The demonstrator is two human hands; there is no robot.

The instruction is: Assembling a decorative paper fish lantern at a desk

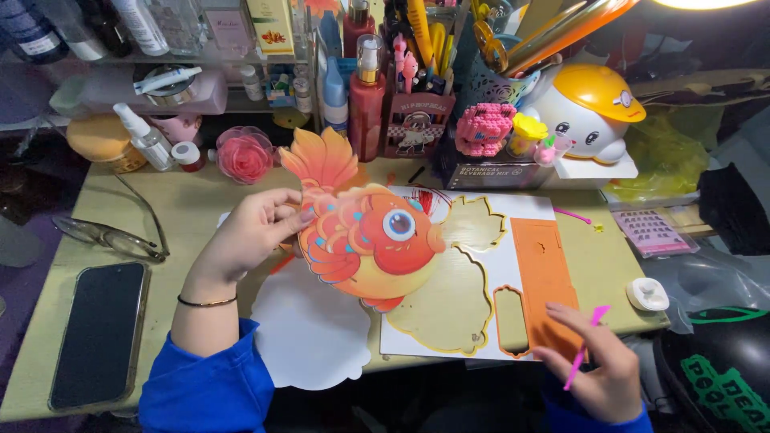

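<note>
My left hand point(245, 236) holds an orange cartoon goldfish cutout point(365, 232) by its tail side, lifted above the desk with the big blue eye facing up. Under it lies a white punch-out sheet point(473, 273) with fish-shaped holes and an orange card strip point(544, 269) along its right side. My right hand point(593, 365) rests on the sheet's lower right corner, gripping a thin pink plastic tool point(584, 345). A white backing shape point(313, 329) lies at the desk's front edge below the fish.
A black phone point(100, 329) and glasses point(112, 236) lie at the left. Bottles, a pink rose ornament point(243, 156), a pen holder point(417, 120) and a white toy with a yellow helmet point(589, 108) crowd the back. A small white round case point(648, 293) sits at the right.
</note>
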